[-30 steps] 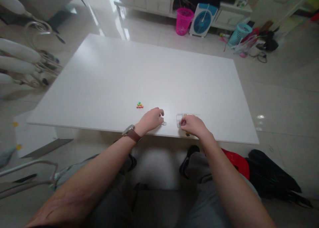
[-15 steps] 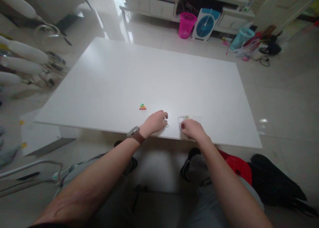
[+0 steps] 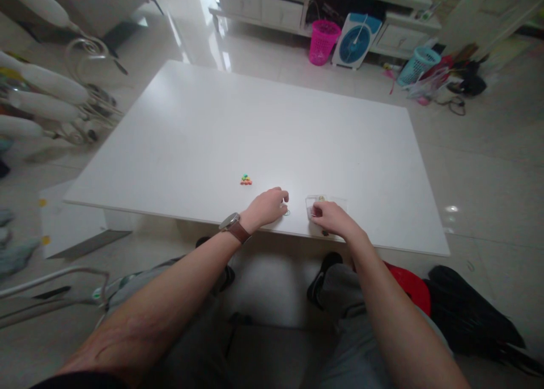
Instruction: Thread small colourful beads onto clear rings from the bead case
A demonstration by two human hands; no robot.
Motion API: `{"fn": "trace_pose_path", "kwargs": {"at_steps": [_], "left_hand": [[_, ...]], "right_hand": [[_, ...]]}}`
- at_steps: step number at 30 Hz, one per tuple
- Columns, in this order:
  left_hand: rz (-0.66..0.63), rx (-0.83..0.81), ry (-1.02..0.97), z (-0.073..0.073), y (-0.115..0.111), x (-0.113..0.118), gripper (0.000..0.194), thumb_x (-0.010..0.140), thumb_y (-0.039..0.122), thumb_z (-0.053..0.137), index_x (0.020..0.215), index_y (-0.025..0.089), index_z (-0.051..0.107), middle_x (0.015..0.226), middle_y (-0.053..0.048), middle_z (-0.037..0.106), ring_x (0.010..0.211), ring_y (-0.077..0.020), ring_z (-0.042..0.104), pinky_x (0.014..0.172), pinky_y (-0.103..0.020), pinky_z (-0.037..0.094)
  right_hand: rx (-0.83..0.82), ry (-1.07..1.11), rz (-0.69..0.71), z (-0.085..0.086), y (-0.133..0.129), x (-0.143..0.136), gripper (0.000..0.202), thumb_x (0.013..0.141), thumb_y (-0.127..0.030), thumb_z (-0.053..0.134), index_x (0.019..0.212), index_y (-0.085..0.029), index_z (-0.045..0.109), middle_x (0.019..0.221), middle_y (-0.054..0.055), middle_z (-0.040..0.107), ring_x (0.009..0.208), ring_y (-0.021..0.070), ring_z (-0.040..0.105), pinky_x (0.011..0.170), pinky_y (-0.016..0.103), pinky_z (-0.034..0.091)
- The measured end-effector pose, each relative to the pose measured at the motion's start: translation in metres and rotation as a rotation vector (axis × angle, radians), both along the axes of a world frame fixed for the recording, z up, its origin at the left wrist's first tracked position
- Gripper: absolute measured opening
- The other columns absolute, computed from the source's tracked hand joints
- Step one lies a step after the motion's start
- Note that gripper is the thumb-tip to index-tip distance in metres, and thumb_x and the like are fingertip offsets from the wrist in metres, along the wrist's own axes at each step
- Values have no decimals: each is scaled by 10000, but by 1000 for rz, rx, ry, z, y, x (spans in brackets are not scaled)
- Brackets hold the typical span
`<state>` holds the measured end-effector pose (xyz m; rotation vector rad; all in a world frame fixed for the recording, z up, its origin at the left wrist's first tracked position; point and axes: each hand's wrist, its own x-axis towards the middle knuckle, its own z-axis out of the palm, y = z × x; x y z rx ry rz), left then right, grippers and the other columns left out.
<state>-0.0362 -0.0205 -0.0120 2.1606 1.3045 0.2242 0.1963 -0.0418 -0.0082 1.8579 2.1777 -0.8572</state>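
My left hand (image 3: 272, 203), with a watch (image 3: 232, 223) at the wrist, rests near the table's front edge. Its fingers curl around one side of a thin, pale loop (image 3: 288, 212) that pokes out at the fingertips. My right hand (image 3: 334, 216) reaches into a small clear plastic box (image 3: 310, 199), fingers drawn together in a pinch; what is between them is hidden. Small yellowish pieces (image 3: 322, 198) show at the box's back. Below the right hand lies a small dark item (image 3: 325, 233), too small to name. Left of both hands sits a little cluster of green, yellow and red pieces (image 3: 246, 180).
The white table (image 3: 276, 128) has its front edge just before my legs. Beyond it on the floor stand a pink basket (image 3: 323, 42), a blue and white fan (image 3: 355, 42) and a light-blue basket (image 3: 419, 66). A red and black item (image 3: 410, 287) is right of my legs.
My right hand's fingers have shifted slightly within the box, and the small dark item below that hand now shows. The left hand keeps its place; the whole view has shifted a little.
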Motion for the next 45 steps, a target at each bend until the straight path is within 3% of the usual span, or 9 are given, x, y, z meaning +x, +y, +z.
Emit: {"fn": "trace_pose_path", "kwargs": {"at_steps": [7,10,14,18,23,31,39,45], "left_hand": [[34,-47,-98,6,2,1,181,830,133,586,954,159,716,978,-90,709,885,-209,664,849,-341,525],[58,-204,-298,7,3,6,168,806,153,664,967,146,709,991,-89,740,834,-188,685,795,-326,545],[52,-527,-657,1,2,16,396,754,243,798,1111,130,670,1098,-139,749,911,-206,727,773,-322,571],[57,-614,-841,-6,2,21,354,737,190,813,1055,107,682,1013,-145,771,950,-203,733,888,-358,569],[92,-560,-821,-2,6,18,182,756,186,802,902,101,737,887,-123,785,828,-176,732,810,-311,571],[161,-529,-805,3,9,13,158,772,236,796,840,99,753,774,-100,766,703,-150,696,663,-257,534],[245,-615,-870,5,8,17,205,824,294,778,832,104,704,811,-107,760,785,-166,730,695,-262,546],[279,-597,-847,6,8,15,199,803,272,798,841,100,704,781,-119,767,759,-175,738,665,-260,555]], "right_hand": [[54,218,-129,15,1,1,68,806,-211,623,755,-182,659,768,27,686,725,155,592,668,253,409],[60,385,-212,16,2,-3,91,793,-262,636,758,-182,663,736,17,681,695,155,591,655,259,425],[54,587,-279,8,2,-10,155,773,-337,652,783,-183,670,702,10,674,668,157,590,634,266,435],[59,695,-298,2,0,-18,192,749,-373,679,764,-181,666,697,5,669,666,155,589,640,271,443],[-17,839,-373,7,0,-22,252,710,-407,759,768,-179,667,691,8,679,665,157,623,654,277,473],[-35,965,-463,14,1,-24,398,663,-519,842,808,-183,688,769,38,731,716,170,677,698,298,527],[50,894,-465,17,2,-24,298,803,-471,692,831,-175,705,762,41,727,707,164,681,699,293,522],[53,885,-449,16,1,-26,254,781,-424,673,861,-184,681,769,38,726,725,175,696,690,294,529]]}}
